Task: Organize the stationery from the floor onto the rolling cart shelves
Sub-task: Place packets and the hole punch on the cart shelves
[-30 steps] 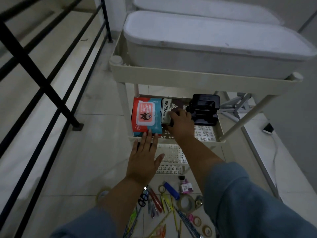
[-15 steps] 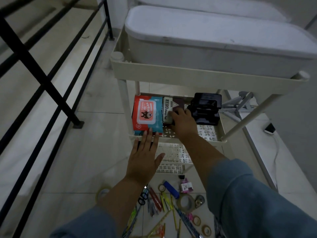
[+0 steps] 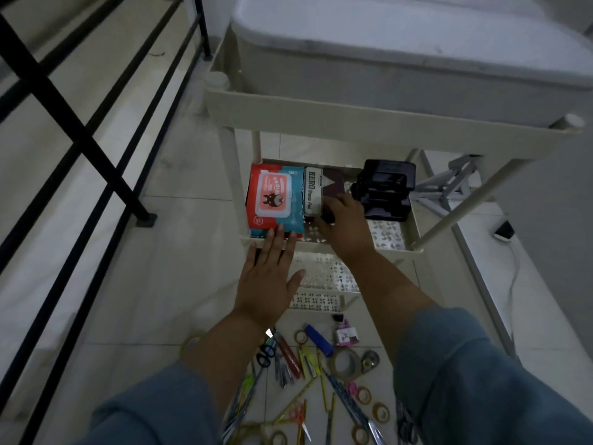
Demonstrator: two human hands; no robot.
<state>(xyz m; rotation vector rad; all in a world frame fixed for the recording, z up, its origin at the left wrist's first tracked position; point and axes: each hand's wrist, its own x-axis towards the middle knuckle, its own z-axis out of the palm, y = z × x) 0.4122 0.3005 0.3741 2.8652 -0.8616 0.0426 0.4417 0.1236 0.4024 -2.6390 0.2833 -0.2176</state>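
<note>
On the rolling cart's middle shelf [image 3: 390, 234], the right hand [image 3: 345, 223] rests its fingers on a stamp pad box [image 3: 316, 195], between a wipes pack [image 3: 276, 200] and a black hole punch [image 3: 385, 189]. Just below, the left hand [image 3: 268, 281] hovers flat, fingers spread and holding nothing. Scissors [image 3: 266, 351], tape rolls and pens lie on the floor [image 3: 179, 284].

I see dim light on a pale tiled floor [image 3: 179, 258], with a black metal railing [image 3: 80, 136] crossing it and a grey wall [image 3: 558, 220] well apart from that railing.
</note>
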